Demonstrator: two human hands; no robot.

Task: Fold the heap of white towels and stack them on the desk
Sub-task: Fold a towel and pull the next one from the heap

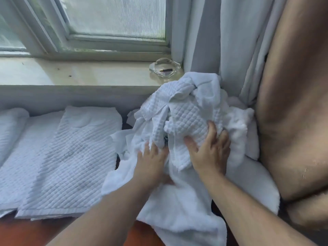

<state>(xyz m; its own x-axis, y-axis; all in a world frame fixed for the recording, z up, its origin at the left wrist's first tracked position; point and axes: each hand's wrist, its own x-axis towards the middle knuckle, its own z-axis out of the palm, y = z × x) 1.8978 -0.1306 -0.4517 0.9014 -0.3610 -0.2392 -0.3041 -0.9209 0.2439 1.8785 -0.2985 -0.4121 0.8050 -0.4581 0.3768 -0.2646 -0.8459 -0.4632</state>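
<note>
Working the heap (pixel 191 103) at the right end of the table (pixel 21 233), beside the folded towels (pixel 71 157), we press the right hand (pixel 209 153) with fingers spread, the left hand (pixel 152 162) half buried, its grip unclear, and should draw one towel free.

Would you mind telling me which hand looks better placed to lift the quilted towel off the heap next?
Probably the right hand: its fingers lie spread on the quilted towel atop the heap. The left hand sits lower, blurred, reaching into a plain towel.
</note>
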